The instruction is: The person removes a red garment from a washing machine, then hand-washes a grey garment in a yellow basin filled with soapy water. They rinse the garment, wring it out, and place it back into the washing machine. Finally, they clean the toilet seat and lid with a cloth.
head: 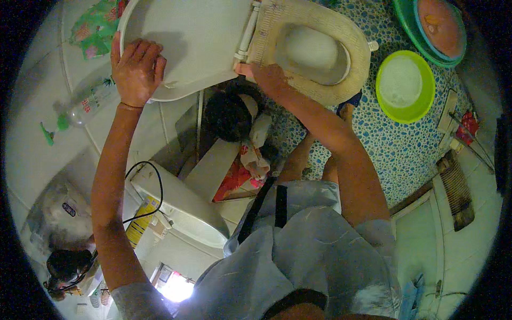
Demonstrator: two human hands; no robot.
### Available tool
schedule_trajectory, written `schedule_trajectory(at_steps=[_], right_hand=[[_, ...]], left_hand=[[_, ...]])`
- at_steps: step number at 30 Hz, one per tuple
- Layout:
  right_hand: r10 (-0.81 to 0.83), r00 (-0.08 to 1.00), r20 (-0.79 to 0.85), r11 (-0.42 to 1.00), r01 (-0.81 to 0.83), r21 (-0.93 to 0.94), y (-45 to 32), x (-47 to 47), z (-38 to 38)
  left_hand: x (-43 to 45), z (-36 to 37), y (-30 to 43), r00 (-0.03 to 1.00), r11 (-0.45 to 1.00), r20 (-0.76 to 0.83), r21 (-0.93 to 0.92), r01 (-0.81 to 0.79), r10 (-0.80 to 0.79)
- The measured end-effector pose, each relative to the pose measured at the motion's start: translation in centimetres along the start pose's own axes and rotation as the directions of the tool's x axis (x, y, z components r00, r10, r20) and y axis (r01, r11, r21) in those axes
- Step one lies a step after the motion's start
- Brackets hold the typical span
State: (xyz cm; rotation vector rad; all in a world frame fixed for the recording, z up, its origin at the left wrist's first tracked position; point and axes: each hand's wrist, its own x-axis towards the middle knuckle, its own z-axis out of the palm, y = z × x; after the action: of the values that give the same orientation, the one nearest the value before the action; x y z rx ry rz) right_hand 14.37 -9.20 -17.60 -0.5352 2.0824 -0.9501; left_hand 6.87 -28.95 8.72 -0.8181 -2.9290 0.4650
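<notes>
A white toilet lid (208, 44) stands raised on the left side of the toilet. My left hand (138, 66) holds its outer rim, with bent fingers on the inner face and one finger along the edge. A cream, textured toilet seat cover (358, 38) lies around the seat opening, with the white bowl (312, 48) showing through. Between lid and seat runs the white hinge (249, 34). My right hand (272, 78) rests at the seat's near corner, a fingertip by the hinge end. Its other fingers are bent and partly hidden, so its grip is unclear.
A lime-green basin (430, 94) holds whitish, foamy liquid on the pebble-patterned floor (372, 156). Beyond it sit a green basin (406, 24) and a pink basin (436, 30). A clear bottle (94, 102) is at left. Near my legs are a dark round object (228, 114) and a black cable (162, 188).
</notes>
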Motion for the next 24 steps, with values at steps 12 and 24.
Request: schedule_trajectory(at_steps=[12, 24], right_hand=[[-0.245, 0.822, -0.514, 0.969, 0.200, -0.142, 3.1, -0.9, 6.1], [-0.135, 0.951, -0.277, 0.973, 0.074, -0.220, 2.1, -0.4, 5.2]], left_hand=[[-0.4, 0.0, 0.1, 1.000, 1.000, -0.012, 0.025, 0.017, -0.017], [-0.4, 0.2, -0.3, 0.999, 1.000, -0.032, 0.018, 0.009, -0.009]])
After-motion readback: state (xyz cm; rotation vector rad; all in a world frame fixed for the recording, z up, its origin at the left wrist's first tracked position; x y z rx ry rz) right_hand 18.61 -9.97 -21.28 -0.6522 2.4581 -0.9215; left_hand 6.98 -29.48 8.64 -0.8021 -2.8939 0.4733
